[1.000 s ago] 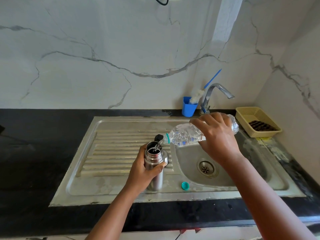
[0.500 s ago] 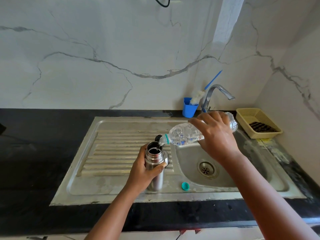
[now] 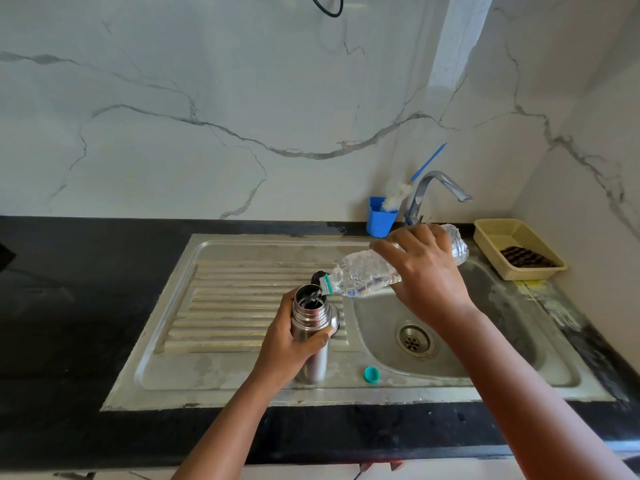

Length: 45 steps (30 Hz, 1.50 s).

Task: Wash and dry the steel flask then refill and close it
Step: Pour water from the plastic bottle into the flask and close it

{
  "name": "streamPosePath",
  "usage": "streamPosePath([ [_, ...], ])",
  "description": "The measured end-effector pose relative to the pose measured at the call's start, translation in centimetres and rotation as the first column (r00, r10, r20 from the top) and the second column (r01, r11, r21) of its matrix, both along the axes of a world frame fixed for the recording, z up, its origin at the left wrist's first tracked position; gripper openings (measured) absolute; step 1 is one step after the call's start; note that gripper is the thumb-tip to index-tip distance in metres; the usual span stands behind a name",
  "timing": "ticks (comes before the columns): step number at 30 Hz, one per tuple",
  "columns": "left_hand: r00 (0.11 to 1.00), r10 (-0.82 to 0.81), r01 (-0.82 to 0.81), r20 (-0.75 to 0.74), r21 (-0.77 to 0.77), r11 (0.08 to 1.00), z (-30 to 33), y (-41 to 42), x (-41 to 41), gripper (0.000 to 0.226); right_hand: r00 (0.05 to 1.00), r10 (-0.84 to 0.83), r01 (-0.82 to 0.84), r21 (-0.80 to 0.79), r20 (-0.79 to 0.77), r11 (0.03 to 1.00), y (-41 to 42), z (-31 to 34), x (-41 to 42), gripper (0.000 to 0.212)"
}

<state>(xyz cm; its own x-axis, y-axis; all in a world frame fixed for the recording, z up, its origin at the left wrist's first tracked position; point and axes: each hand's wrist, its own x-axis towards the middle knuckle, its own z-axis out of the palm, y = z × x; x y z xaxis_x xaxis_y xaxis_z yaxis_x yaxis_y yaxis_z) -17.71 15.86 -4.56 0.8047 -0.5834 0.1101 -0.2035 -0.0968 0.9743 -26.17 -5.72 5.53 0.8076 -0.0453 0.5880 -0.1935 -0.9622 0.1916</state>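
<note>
My left hand point(image 3: 291, 344) wraps the flask point(image 3: 311, 336), upright on the sink's point(image 3: 180, 341) drainboard with its mouth open. My right hand point(image 3: 424, 275) grips a clear water bottle point(image 3: 367, 275) tipped nearly level, its neck over the flask's mouth. No label I can read. A teal cap point(image 3: 372, 374) lies between my forearms; a black lid point(image 3: 318, 276) sits just beyond the flask.

Two bare forearms show, one entering from the 6 o'clock edge and one from the 5 o'clock corner. Neither carries a sleeve, watch, bracelet or ring. The left hand point(image 3: 289, 344) and right hand point(image 3: 424, 271) are ungloved, with short, unpainted nails where they show.
</note>
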Motion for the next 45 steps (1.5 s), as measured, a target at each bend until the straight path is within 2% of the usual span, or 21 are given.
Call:
streamPosePath([
  [21, 1.0, 0.006, -0.006, 0.009, -0.002, 1.0, 0.1, 0.0, -0.1, 0.065, 0.995, 0.058, -0.053, -0.065, 0.077, 0.996, -0.1, 0.5, 0.8, 0.059],
  [45, 1.0, 0.008, -0.008, -0.002, 0.012, 1.0, 0.1, 0.0, -0.1, 0.064, 0.996, 0.075, -0.069, -0.126, 0.048, 0.99, 0.0, 1.2, 1.0, 0.058],
])
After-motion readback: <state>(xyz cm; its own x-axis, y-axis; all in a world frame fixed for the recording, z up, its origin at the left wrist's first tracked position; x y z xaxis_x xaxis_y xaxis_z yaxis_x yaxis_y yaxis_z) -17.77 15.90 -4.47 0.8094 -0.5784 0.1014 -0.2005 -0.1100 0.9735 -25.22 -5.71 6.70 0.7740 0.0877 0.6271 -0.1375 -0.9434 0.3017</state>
